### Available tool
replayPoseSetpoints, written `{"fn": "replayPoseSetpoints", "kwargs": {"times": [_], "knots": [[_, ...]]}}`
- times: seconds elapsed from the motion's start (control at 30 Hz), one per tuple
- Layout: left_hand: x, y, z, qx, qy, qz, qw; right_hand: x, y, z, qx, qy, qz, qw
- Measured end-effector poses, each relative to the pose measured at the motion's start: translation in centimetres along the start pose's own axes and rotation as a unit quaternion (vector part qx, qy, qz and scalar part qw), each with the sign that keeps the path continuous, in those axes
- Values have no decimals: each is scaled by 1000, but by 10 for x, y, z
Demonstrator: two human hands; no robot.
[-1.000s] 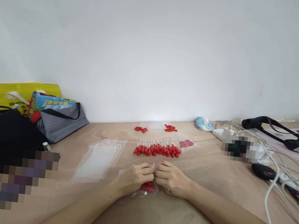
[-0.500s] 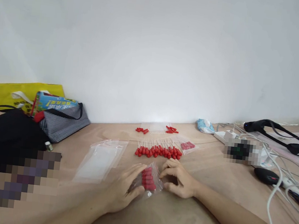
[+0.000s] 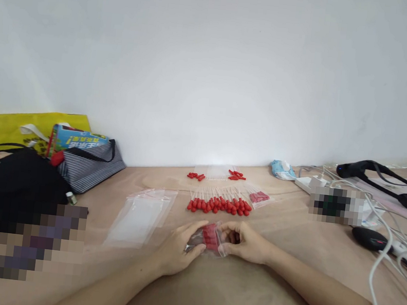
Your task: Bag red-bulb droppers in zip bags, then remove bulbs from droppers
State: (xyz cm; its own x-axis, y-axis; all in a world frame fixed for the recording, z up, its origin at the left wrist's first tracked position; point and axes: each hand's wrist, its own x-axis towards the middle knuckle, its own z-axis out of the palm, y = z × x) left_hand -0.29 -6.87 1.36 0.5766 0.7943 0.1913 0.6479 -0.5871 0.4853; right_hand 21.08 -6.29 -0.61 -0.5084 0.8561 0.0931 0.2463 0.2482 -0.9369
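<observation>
Head view, near to far. At the near edge of the table [image 3: 289, 236] I see the left hand [image 3: 176, 250] and the right hand [image 3: 249, 244], both curled closed. Each pinches one end of a small clear bag [image 3: 210, 238] packed with red-capped pieces, held between them just above the tabletop. To the left lies a stack of empty bags [image 3: 142, 215], flat and unfilled. Just beyond the hands, a row of loose red-capped droppers [image 3: 219, 205] lies unbagged, and beside its right end rests a second filled bag [image 3: 259, 196]. Farther back, small heaps of red caps [image 3: 197, 176] sit near the wall [image 3: 212, 75]. I judge the bagging partly done: two bags are filled and most pieces are left loose. Whether the held bag is sealed I cannot tell.
</observation>
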Motion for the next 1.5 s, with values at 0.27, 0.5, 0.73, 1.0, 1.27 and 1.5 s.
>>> {"fn": "replayPoseSetpoints", "kwargs": {"times": [0.27,0.5,0.73,1.0,1.27,1.5], "knots": [[0,0,0,-16,14,32,999,1,-9,10,-94,75,-4,993],[-1,1,0,-33,5,38,999,0,-5,14,-70,77,-43,994],[-2,3,-3,-30,-12,29,999,-1,0,-2,-65,33,-94,993],[-2,0,-1,-24,-8,37,999,-4,-6,2,-120,34,-97,987],[-2,1,-4,-30,-17,33,999,-4,6,-17,2,52,-23,998],[-2,1,-5,-33,-24,26,999,-3,6,-25,60,23,3,998]]}}
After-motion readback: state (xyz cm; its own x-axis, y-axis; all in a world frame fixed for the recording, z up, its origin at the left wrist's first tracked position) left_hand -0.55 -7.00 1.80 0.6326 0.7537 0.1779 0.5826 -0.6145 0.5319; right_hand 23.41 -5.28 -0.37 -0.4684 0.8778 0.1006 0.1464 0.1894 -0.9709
